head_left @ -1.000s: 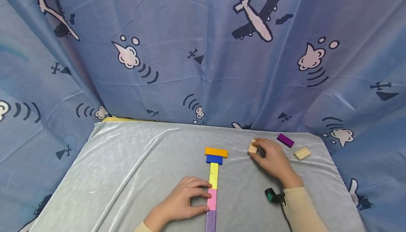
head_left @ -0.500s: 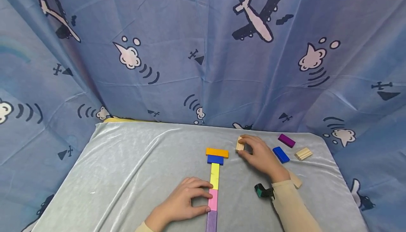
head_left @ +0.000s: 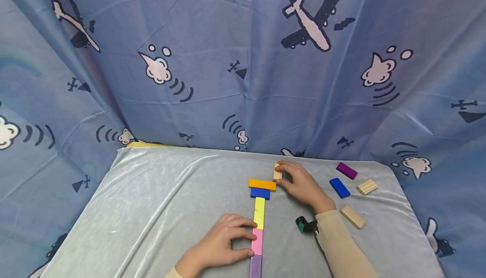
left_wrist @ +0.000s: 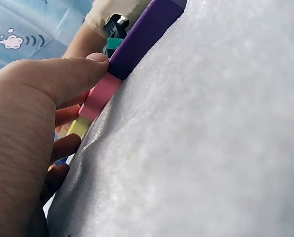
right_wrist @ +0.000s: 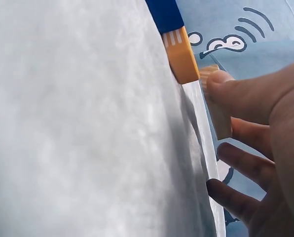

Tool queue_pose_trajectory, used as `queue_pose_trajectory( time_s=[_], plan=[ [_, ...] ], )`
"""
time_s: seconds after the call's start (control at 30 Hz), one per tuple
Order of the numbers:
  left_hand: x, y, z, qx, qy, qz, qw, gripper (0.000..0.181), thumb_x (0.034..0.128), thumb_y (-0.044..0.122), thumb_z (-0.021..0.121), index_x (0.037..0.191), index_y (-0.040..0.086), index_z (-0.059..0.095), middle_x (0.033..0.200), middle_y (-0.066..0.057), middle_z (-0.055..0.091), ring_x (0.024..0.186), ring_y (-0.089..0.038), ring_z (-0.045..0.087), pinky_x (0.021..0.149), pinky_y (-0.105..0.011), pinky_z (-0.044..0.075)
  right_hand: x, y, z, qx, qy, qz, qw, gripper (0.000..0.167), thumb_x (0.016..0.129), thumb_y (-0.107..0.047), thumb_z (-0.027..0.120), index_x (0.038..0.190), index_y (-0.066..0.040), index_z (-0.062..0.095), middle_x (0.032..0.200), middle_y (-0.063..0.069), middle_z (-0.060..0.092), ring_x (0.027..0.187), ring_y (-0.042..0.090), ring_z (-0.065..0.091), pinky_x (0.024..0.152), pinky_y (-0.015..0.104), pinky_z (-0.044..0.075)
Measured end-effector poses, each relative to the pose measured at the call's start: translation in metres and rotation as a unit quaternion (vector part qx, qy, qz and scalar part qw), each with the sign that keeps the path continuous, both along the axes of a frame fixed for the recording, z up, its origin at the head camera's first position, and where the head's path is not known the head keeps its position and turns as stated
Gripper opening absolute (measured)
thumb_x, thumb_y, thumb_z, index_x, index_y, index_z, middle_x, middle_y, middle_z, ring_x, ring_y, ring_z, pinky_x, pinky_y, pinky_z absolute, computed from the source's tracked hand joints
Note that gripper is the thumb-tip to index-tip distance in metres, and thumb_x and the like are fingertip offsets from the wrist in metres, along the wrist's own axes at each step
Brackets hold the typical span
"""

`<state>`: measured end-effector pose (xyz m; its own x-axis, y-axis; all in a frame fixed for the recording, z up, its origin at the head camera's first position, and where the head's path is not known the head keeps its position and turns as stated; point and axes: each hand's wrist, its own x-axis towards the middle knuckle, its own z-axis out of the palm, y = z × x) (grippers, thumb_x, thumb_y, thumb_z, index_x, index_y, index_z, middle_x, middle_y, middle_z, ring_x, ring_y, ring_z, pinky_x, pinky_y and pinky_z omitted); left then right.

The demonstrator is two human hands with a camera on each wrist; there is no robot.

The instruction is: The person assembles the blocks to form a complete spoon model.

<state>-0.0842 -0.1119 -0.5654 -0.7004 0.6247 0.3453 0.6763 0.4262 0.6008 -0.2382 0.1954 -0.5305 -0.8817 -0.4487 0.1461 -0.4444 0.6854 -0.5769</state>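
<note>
My right hand (head_left: 298, 181) pinches a plain wooden block (head_left: 276, 172) just beyond the right end of an orange block (head_left: 262, 184). In the right wrist view that wooden block (right_wrist: 218, 113) lies between thumb and fingers, close to the orange block's end. A blue block (head_left: 260, 193) lies against the orange one, crosswise at the top of a line of yellow (head_left: 259, 212), pink (head_left: 257, 241) and light purple (head_left: 255, 267) blocks. My left hand (head_left: 224, 242) rests left of this line, fingers loosely spread. Its fingertips are at the yellow and pink blocks, the thumb near the pink-purple joint.
On the right of the grey cloth (head_left: 178, 202) lie a dark purple block (head_left: 346, 171), a loose blue block (head_left: 339, 187) and two plain wooden blocks, one farther back (head_left: 367, 187), one nearer (head_left: 353, 217). A patterned blue curtain (head_left: 212, 79) hangs behind the table.
My right hand has moved left with the wooden block, from the right side up to the orange block's right end. Its arm no longer covers the loose blue and nearer wooden blocks. My left hand stays put.
</note>
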Motion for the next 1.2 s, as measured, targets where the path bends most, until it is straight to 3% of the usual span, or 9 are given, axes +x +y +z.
queue_pose_trajectory(
  time_s=[0.27, 0.63, 0.97, 1.2],
  plan=[
    [-0.0003, -0.0001, -0.0015, 0.003, 0.012, 0.002, 0.9999, 0.024, 0.0955, 0.039, 0.086, 0.117, 0.03, 0.082, 0.14, 0.015, 0.067, 0.13, -0.005, 0.057, 0.109, -0.033, 0.046, -0.0024, -0.0026, -0.0021, 0.012, 0.0, 0.014, 0.9998, 0.033, 0.102, -0.024, 0.08, 0.134, -0.015, 0.075, 0.156, 0.007, 0.062, 0.149, 0.038, 0.05, 0.124, 0.067, 0.03],
    [0.0001, 0.0006, -0.0008, 0.002, 0.002, 0.002, 1.0, 0.025, 0.0956, 0.04, 0.086, 0.118, 0.03, 0.082, 0.141, 0.015, 0.068, 0.131, -0.004, 0.057, 0.108, -0.033, 0.046, -0.003, 0.0007, -0.007, 0.021, -0.003, 0.029, 0.9994, 0.035, 0.102, -0.019, 0.079, 0.136, -0.016, 0.075, 0.159, 0.008, 0.059, 0.151, 0.039, 0.048, 0.123, 0.067, 0.029],
    [0.0002, 0.0006, -0.0019, 0.005, 0.008, 0.003, 1.0, 0.024, 0.0958, 0.04, 0.085, 0.117, 0.031, 0.082, 0.14, 0.016, 0.067, 0.13, -0.005, 0.058, 0.108, -0.033, 0.046, -0.0011, -0.0013, -0.0061, 0.029, 0.005, 0.028, 0.9992, 0.038, 0.099, -0.015, 0.079, 0.137, -0.015, 0.075, 0.159, 0.01, 0.059, 0.15, 0.04, 0.048, 0.123, 0.068, 0.028],
    [0.0001, 0.0007, 0.0004, 0.002, -0.008, 0.002, 1.0, 0.025, 0.0959, 0.04, 0.085, 0.118, 0.03, 0.082, 0.141, 0.015, 0.067, 0.131, -0.004, 0.057, 0.109, -0.033, 0.046, 0.0006, -0.0009, -0.0048, 0.026, -0.011, 0.014, 0.9995, 0.042, 0.097, -0.019, 0.082, 0.139, -0.015, 0.074, 0.163, 0.011, 0.055, 0.153, 0.041, 0.045, 0.123, 0.07, 0.029]
  ],
)
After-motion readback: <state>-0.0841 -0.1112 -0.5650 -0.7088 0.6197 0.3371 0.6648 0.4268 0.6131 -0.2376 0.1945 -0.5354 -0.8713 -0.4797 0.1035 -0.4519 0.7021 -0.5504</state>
